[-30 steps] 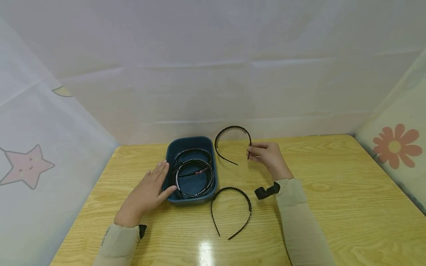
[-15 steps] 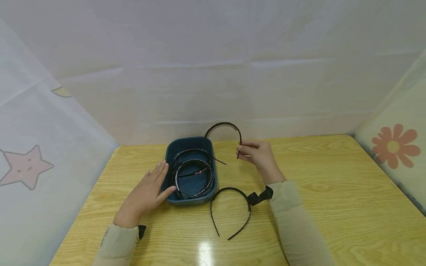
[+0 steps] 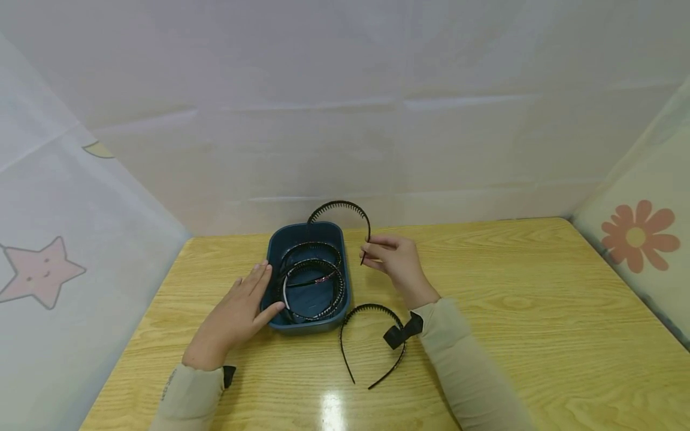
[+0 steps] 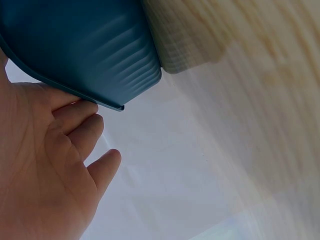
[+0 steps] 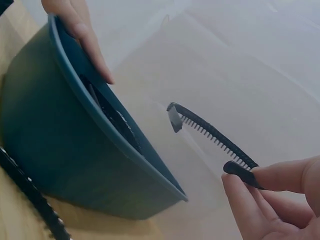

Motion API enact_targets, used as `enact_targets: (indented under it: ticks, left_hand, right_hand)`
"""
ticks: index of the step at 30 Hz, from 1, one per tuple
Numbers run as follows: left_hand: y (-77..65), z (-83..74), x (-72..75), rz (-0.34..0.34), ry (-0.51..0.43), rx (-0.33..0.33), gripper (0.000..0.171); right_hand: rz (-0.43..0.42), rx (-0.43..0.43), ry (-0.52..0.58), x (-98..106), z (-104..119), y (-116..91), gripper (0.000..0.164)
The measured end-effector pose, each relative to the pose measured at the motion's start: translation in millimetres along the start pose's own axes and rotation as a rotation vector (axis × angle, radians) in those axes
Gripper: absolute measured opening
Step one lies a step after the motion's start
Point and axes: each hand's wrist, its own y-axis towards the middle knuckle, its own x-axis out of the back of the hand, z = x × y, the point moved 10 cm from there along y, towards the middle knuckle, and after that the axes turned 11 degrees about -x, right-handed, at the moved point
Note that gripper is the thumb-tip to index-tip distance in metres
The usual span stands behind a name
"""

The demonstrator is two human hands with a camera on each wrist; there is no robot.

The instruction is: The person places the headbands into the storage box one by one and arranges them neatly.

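Observation:
Between thumb and fingers my right hand [image 3: 399, 263] pinches one end of a black toothed headband [image 3: 341, 204]. In the head view this headband arches over the back right part of a dark blue plastic bin [image 3: 309, 328]; the right wrist view shows it [image 5: 215, 134] above the rim. Inside the bin lie several black headbands [image 3: 312, 261], overlapping. My left hand [image 3: 237, 317] rests on the bin's left rim with its fingers extended; the left wrist view shows the fingers [image 4: 90, 132] against the outer edge. Another black headband [image 3: 345, 353] lies on the table in front of the bin.
The wooden table [image 3: 512, 299] reaches to a pale cloth backdrop [image 3: 458, 149] close behind the bin. Printed side cloths stand at left and right. A black strap [image 3: 403, 331] hangs from my right wrist over the headband on the table.
My right hand has moved left with the pinched headband, from beside the bin to over its back part. My left hand and the bin have stayed in place.

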Motion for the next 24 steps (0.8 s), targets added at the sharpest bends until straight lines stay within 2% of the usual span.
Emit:
enact_targets:
  ticks: [5, 10, 15, 24]
  left_hand:
    - [0.0, 0.8, -1.1, 0.012, -0.007, 0.009, 0.084]
    - [-0.3, 0.9, -1.1, 0.016, -0.015, 0.009, 0.084]
    - [-0.9, 1.6, -1.3, 0.016, -0.02, 0.013, 0.084]
    - [-0.5, 3.7, -2.9, 0.017, -0.023, 0.015, 0.085]
  right_hand:
    - [0.006, 0.012, 0.046, -11.5, -9.3, -0.5, 0.025]
    - [0.001, 0.009, 0.041, -22.3, -18.8, 0.2, 0.028]
    - [-0.008, 0.005, -0.025, -31.9, -24.6, -1.2, 0.035]
    - [-0.024, 0.057, -0.213, -43.2, -29.5, -4.4, 0.031]
